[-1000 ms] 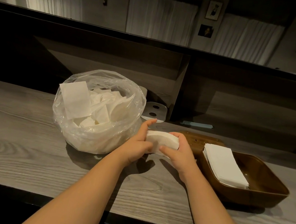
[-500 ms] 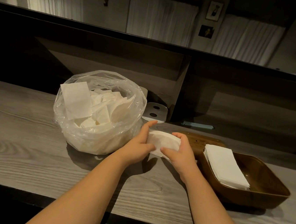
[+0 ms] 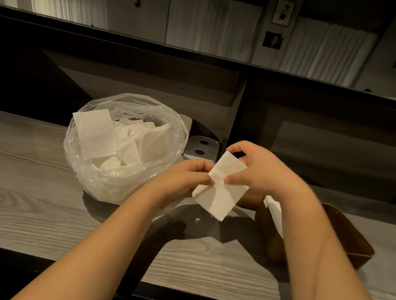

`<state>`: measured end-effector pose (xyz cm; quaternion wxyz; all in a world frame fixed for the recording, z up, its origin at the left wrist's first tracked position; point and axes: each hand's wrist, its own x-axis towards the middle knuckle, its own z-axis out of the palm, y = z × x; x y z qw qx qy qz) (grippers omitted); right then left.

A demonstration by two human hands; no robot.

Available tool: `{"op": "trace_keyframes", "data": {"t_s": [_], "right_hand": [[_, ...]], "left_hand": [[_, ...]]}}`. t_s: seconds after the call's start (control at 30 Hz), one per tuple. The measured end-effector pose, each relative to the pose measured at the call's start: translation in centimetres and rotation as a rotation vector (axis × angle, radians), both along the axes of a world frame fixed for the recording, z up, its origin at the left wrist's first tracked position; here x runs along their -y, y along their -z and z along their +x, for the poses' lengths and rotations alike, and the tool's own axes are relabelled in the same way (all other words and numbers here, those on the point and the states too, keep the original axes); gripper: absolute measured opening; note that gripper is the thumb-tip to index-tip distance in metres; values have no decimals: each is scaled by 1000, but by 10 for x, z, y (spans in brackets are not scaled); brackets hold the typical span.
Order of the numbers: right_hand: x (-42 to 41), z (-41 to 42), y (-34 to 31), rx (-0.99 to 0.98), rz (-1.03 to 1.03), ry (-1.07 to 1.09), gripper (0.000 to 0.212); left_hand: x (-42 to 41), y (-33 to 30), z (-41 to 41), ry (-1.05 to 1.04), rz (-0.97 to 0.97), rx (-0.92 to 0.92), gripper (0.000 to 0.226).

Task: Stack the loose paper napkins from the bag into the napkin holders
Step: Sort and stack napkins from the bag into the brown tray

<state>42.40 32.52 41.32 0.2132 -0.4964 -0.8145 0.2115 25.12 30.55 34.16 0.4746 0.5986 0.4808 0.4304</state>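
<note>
At our left, the clear plastic bag point(image 3: 128, 152) of loose white napkins sits untouched on the grey wood-grain counter point(image 3: 16, 194). Our left hand point(image 3: 184, 175) and right hand point(image 3: 258, 168) have lifted the white paper napkin wad point(image 3: 222, 189) and turned it flat; both pinch its edges. It seems squared and ready for the brown wooden holder point(image 3: 344, 231) at our right, which already holds a stack.

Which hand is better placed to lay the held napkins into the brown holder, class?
Probably the right hand: it grips the napkins from above and is nearer the brown holder. The left hand lies toward the bag.
</note>
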Motion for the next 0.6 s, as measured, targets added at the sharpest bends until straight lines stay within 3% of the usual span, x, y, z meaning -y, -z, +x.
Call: {"op": "trace_keyframes", "data": {"t_s": [0.07,0.13,0.2,0.3,0.4,0.47,0.6], "right_hand": [[4,12,-17,7,-3,-5,66],[6,27,-25,-204,-33,54,60],[9,44,-26,-435,-134,113,42],[14,71,-17,-487,-249,144,19],[16,100,-16,-596,-243,231,24],[16,116,-15,-565,-256,310,22],[15,130,2,-301,-299,372,22]], "left_hand": [[5,-13,11,12,-2,-25,25],[8,-22,28,-19,46,20,22],[9,-30,47,-61,78,114,19],[11,-37,77,-58,67,186,16],[15,-36,104,-109,63,118,14],[16,-29,117,-169,48,68,14],[15,-10,132,-221,4,-50,23]]}}
